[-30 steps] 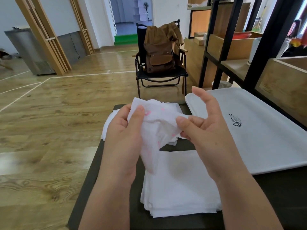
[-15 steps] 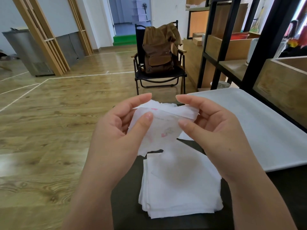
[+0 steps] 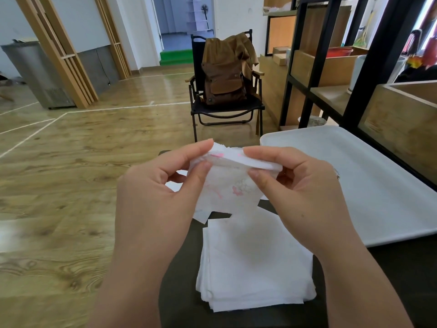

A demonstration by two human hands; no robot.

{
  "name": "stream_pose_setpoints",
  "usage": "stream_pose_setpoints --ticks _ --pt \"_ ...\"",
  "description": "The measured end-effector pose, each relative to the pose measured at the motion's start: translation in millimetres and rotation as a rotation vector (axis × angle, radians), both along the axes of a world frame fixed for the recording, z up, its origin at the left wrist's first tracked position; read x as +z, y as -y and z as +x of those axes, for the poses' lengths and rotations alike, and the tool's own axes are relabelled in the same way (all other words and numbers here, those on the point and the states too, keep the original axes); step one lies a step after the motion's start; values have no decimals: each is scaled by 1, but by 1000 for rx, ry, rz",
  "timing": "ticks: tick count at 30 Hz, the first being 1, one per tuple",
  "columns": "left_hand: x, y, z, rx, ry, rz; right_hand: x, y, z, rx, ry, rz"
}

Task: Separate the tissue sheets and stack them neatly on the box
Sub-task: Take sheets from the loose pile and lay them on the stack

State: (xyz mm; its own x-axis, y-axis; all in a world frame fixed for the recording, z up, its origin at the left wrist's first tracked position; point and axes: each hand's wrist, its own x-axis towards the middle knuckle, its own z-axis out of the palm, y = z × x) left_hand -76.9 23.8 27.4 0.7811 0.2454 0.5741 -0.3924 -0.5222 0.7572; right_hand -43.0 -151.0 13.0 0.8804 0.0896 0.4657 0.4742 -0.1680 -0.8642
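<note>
Fingers (image 3: 201,147) on tissue wad (image 3: 227,185)

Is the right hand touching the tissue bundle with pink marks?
Touching. The head view shows the right hand pinching the tissue bundle between thumb and forefinger.

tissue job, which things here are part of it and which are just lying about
Part of the job:
left hand, pinching the held tissue
right hand, pinching it too
stack below the hands

Lying about:
white tray
chair with backpack
shelf
</note>
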Motion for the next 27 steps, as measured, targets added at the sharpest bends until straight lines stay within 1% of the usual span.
stream_pose_setpoints --ticks 2,5,7,9,11,14,17,20,22,24,27 --pt "-1 2 0 55 3 46 0 0 0 -79 86 -101" --pt "-3 6 1 120 19 104 1 3 1 -138 162 -183" --pt "-2 7 2 128 41 131 2 7 3 -171 202 -210" --pt "0 8 3 112 60 154 4 11 4 -181 196 -218" --pt "3 10 3 41 65 99 6 15 2 -183 175 -224" --pt "4 14 2 -152 24 -83 13 21 -3 -115 162 -221" --pt "4 19 -2 -181 13 -96 19 27 -10 10 55 -215" --pt "4 21 -4 -193 -8 -168 20 31 -13 -16 18 -203" --pt "4 22 -6 -213 -58 -215 23 36 -15 -52 6 -180" --pt "5 23 -8 -262 -127 -240 27 41 -18 -70 -6 -179" --pt "6 23 -10 -347 -158 -303 35 46 -26 -51 -56 -140"
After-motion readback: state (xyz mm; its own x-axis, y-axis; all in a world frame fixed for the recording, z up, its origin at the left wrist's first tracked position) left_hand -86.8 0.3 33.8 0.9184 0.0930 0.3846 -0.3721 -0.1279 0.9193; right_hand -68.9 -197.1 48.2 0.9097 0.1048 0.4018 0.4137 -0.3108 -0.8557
